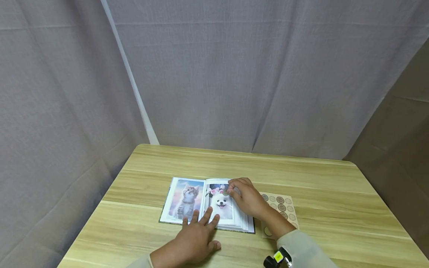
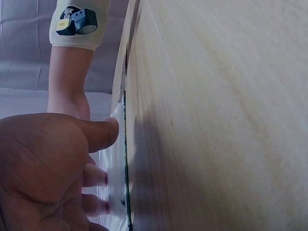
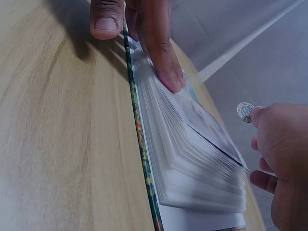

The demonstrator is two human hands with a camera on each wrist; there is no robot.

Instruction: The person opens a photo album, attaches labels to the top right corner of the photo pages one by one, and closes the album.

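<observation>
An open photo album lies on the table, with a kitten picture on its left page and a white dog picture on its right. My left hand rests with spread, straight fingers on the lower edge of the pages. Above the upper part of the dog picture, my right hand pinches a small round sticker between thumb and fingertip. In the right wrist view the sticker is held apart from the page, and the thick stack of album pages shows from the side.
A sheet of round stickers lies to the right of the album, partly hidden under my right forearm. The wooden table has grey curtains behind it and at the sides. A watch-like device sits on my right sleeve.
</observation>
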